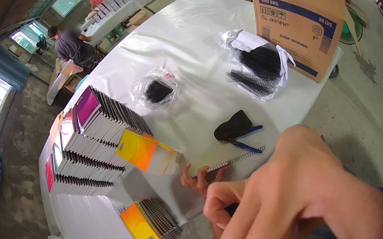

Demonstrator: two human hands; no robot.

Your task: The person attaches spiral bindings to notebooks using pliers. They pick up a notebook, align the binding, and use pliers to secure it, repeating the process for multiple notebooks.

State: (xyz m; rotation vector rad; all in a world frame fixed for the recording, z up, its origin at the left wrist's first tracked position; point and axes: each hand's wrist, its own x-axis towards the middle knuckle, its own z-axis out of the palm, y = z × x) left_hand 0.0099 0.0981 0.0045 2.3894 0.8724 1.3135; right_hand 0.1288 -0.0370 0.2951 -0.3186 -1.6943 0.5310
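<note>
White table (198, 33) holds notebooks (94, 140), pliers (238, 132); right hand (293, 193) blocks foreground

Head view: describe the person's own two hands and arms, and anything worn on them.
Both hands are bare: no gloves, rings or watch show. The right hand fills the lower frame, large and close to the camera, fingers curled; a strip of blue cloth shows behind its wrist, perhaps a sleeve. The left hand is mostly hidden behind it, only slim fingers showing; no sleeve is visible there.

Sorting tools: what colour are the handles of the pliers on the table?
Blue, on the pliers' thin handles beside the black pouch; head view.
</note>
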